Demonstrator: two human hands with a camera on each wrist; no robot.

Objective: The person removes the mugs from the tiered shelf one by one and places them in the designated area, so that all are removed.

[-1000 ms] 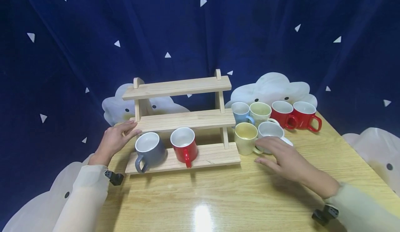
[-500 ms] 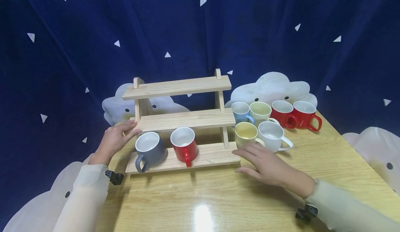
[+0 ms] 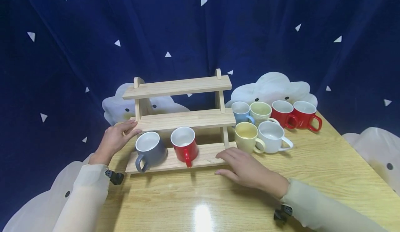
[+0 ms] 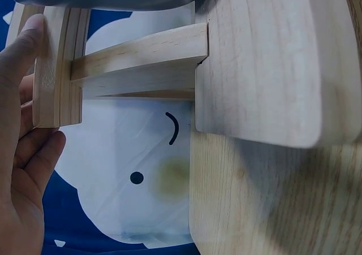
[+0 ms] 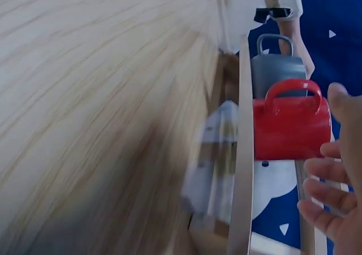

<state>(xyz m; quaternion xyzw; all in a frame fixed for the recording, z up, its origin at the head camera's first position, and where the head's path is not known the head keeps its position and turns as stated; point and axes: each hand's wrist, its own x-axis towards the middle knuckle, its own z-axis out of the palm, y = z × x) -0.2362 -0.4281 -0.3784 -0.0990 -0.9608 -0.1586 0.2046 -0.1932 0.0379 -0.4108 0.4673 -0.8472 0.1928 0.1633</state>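
In the head view, a three-tier wooden shelf rack [image 3: 184,120] stands on the table. My left hand [image 3: 114,139] grips the left end of its middle board; in the left wrist view the thumb lies on one side of the board end [image 4: 55,74] and fingers on the other. On the bottom board stand a grey-blue mug [image 3: 156,155] at the left and a red mug [image 3: 185,152] beside it, handles toward me. My right hand [image 3: 243,167] hovers before the bottom board's right part, fingers spread and holding nothing. The right wrist view has its fingers beside the red mug [image 5: 294,128].
Right of the rack stand a yellow mug [image 3: 245,140], a white mug [image 3: 271,140], a light blue mug [image 3: 240,112], a pale green mug [image 3: 260,112] and two red mugs [image 3: 303,117]. A dark blue curtain [image 3: 200,27] hangs behind the table [image 3: 175,204].
My right hand has moved left, from in front of the white mug past the yellow mug to the bottom board. My left hand has stayed on the rack, and the mugs have not moved.
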